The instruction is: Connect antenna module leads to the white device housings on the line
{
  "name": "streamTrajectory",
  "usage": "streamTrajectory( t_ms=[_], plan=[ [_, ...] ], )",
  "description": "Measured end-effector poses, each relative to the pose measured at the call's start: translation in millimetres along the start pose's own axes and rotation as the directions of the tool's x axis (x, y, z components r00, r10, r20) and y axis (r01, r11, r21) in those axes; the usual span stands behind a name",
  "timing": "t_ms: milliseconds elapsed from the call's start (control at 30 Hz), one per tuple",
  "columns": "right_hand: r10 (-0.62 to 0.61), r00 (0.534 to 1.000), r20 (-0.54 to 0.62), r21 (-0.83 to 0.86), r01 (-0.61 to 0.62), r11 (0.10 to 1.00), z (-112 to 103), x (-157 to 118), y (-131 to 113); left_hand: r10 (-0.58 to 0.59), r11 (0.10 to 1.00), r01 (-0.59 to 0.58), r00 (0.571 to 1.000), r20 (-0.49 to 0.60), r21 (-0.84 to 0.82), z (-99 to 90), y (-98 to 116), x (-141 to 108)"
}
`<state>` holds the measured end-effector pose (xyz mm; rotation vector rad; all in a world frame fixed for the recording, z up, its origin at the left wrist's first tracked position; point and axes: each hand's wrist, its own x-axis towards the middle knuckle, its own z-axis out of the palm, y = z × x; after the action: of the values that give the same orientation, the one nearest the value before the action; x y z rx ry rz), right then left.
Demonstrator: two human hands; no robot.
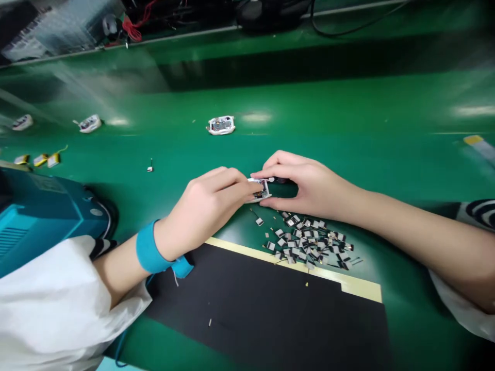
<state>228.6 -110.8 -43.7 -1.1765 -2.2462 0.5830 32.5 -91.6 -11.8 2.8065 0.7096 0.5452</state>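
Observation:
Between my hands, a small white-framed device [264, 191] with its inner parts showing lies at the middle of the green surface. The fingers of my left hand [216, 198] are pressed together over its left end, covering part of it. My right hand [305, 185] grips its right side between the fingers and thumb. A blue band circles my left wrist. Just below my right hand spreads a pile of small black and silver parts [305, 239], and one such part [259, 221] lies apart at the pile's left.
A similar white device [221, 125] lies behind my hands, with another [89, 123] farther left. Yellow-and-silver pieces [53, 159] sit near a teal machine [46, 216] at the left. A black mat [263, 314] with a pale yellow edge lies in front.

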Motion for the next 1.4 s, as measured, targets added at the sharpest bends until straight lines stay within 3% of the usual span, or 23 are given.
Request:
streamTrajectory(
  t_ms=[300, 533, 833, 1133, 1400],
  plan=[
    [0.057, 0.998, 0.019, -0.032, -0.056, 0.998, -2.3, 2.6, -1.1, 0.09, 0.987, -0.099, 0.993, 0.074, 0.126, 3.1, 2.5, -0.7],
    [0.057, 0.998, 0.018, -0.059, -0.056, 0.997, -3.0, 1.6, -1.2, 0.02, 0.971, -0.023, 1.0, 0.014, 0.238, 4.6, 8.3, -0.4],
    [0.071, 0.997, 0.029, -0.135, -0.067, 0.989, -4.3, 0.6, -2.1, -0.057, 0.948, 0.037, 0.997, 0.054, 0.318, 1.8, 13.8, 1.5],
    [0.071, 0.997, 0.026, -0.153, -0.066, 0.986, -3.6, 1.2, -1.6, -0.215, 0.936, 0.181, 0.973, 0.083, 0.301, 1.1, 24.4, 7.1],
    [0.062, 0.998, 0.017, -0.162, -0.058, 0.985, -4.2, 2.4, -1.7, -0.219, 0.95, 0.188, 0.97, 0.106, 0.248, 3.4, 21.4, 9.1]
  ],
)
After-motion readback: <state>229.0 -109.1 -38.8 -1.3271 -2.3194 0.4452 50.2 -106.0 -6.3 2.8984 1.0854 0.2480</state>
